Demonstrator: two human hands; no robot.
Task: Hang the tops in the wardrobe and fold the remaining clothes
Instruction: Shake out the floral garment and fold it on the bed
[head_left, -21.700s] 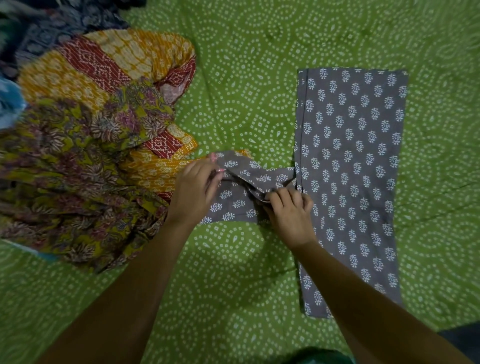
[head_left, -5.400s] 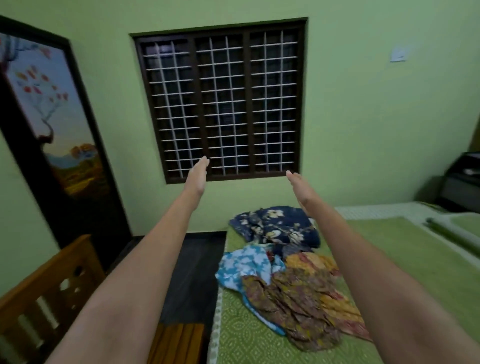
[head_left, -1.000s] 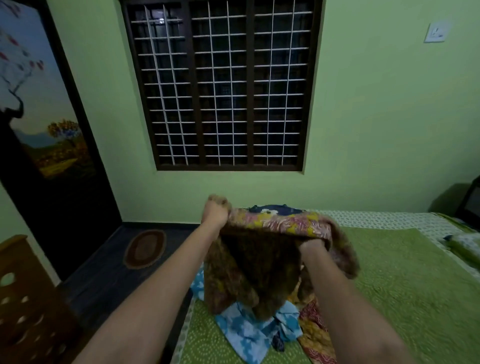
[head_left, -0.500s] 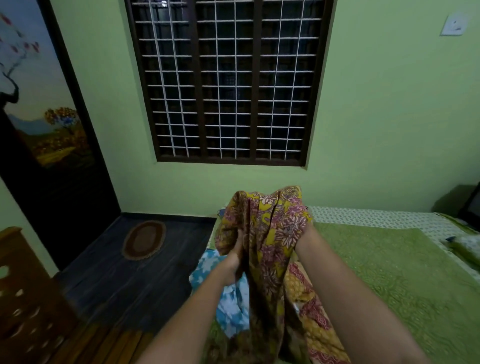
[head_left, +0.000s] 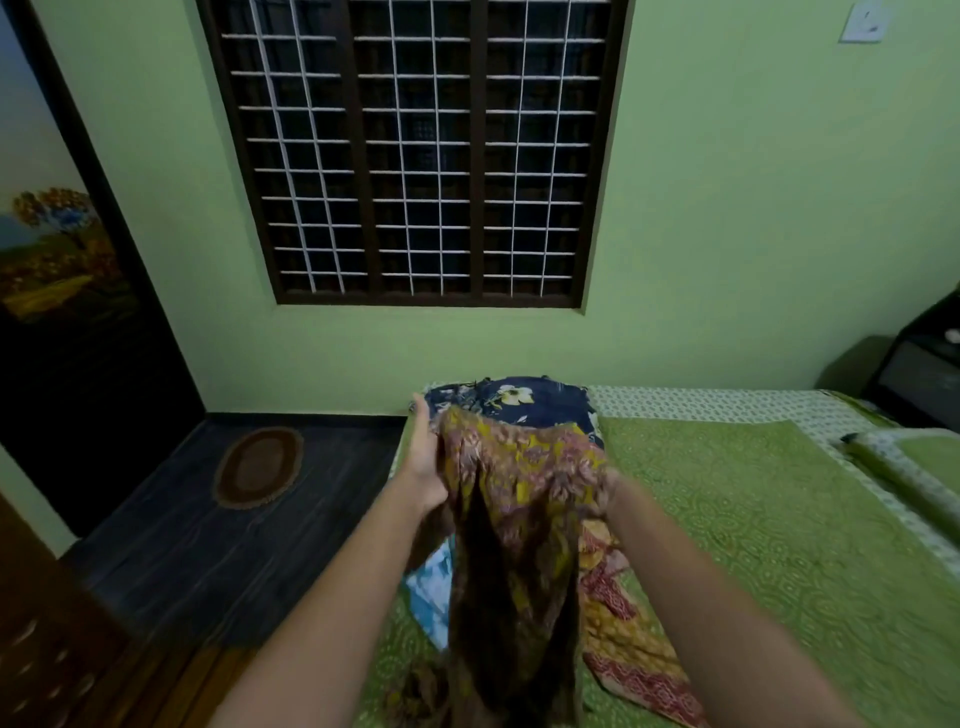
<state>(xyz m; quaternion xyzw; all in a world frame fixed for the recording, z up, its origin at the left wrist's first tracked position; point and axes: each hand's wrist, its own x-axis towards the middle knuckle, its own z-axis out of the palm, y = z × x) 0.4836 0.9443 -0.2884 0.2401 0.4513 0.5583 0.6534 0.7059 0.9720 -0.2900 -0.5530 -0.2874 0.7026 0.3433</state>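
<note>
I hold a brown and yellow floral garment (head_left: 519, 509) up above the bed, its dark length hanging down toward me. My left hand (head_left: 425, 457) grips its left top edge, fingers reaching upward. My right hand (head_left: 605, 491) is mostly hidden under the cloth at its right top edge and holds it there. Beneath the garment lie a blue and white printed piece (head_left: 431, 587) and a yellow and red patterned piece (head_left: 618, 623). A navy floral garment (head_left: 519, 402) lies further back near the wall.
The bed has a green patterned cover (head_left: 753, 545) stretching to the right, with a pillow (head_left: 914, 473) at the right edge. A dark wardrobe door (head_left: 67, 291) with a painted scene stands at left. A barred window (head_left: 415, 150) faces me. A small oval mat (head_left: 258, 466) lies on the dark floor.
The floral garment was bunched and upright half a second ago; my hands have since moved apart, spreading its top edge wide and lowering it slightly.
</note>
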